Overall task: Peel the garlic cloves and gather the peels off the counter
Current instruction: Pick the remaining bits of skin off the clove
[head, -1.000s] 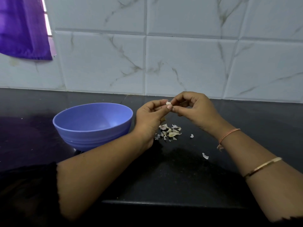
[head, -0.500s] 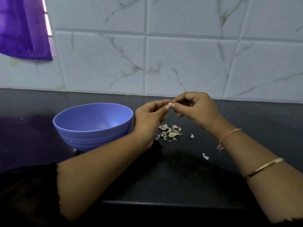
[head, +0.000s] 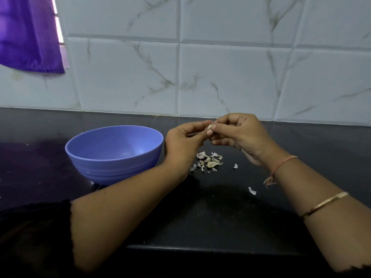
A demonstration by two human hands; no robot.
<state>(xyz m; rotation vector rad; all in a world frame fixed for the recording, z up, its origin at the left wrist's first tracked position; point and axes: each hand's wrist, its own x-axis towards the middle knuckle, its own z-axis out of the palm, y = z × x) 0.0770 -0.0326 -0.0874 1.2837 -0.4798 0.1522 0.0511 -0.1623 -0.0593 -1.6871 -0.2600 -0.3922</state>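
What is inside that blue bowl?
The bowl shows its far inner wall and part of its bottom, smooth and bare apart from a pale sheen. Its near rim hides the rest of the bottom, so anything lying there cannot be seen.

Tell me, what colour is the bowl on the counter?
The bowl is a plain periwinkle blue, inside and out, seen best in the head view.

White marble-veined wall tiles (head: 230, 77) rise behind a black counter (head: 220, 217); purple curtain (head: 26, 35) upper left.
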